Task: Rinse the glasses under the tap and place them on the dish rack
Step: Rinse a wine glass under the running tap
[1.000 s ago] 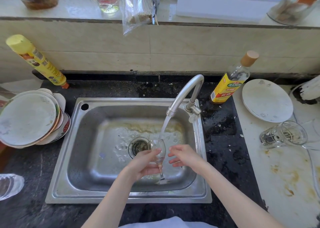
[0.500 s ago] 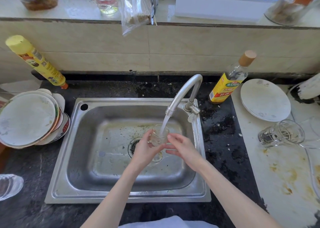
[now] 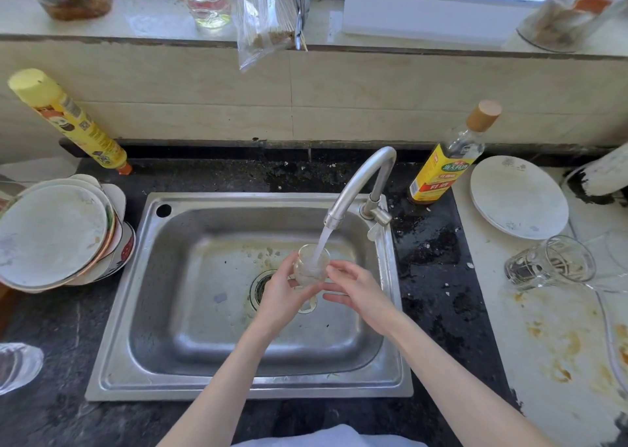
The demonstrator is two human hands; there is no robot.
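Our left hand (image 3: 283, 293) curls its fingers and thumb around the bowl of a small clear stemmed glass (image 3: 311, 268), holding it upright over the middle of the rectangular stainless steel sink (image 3: 190, 310), mouth turned up toward the spout. Our right hand (image 3: 356, 290) lies against the glass's right side with its fingers straight and lightly spread, touching rather than gripping. The stream of running water (image 3: 321, 242) falls from the curved brushed-metal tap (image 3: 360, 181) straight into the glass's open mouth, and the bowl looks frothy and white inside. The glass's foot shows below our left palm, just above the round drain (image 3: 260, 288). To the right of the sink, on the stained pale worktop (image 3: 550, 361), a clear ribbed tumbler (image 3: 552, 263) lies on its side, near a round white plate (image 3: 518, 196). A yellow-labelled bottle with a wooden-coloured cap (image 3: 445, 164) stands behind the tap. On the left, a stack of dirty white plates and bowls (image 3: 57, 232) leans beside the sink rim, a tall yellow bottle (image 3: 73, 123) tilts against the tiled wall, and another clear glass (image 3: 17, 366) sits at the left edge, partly cut off
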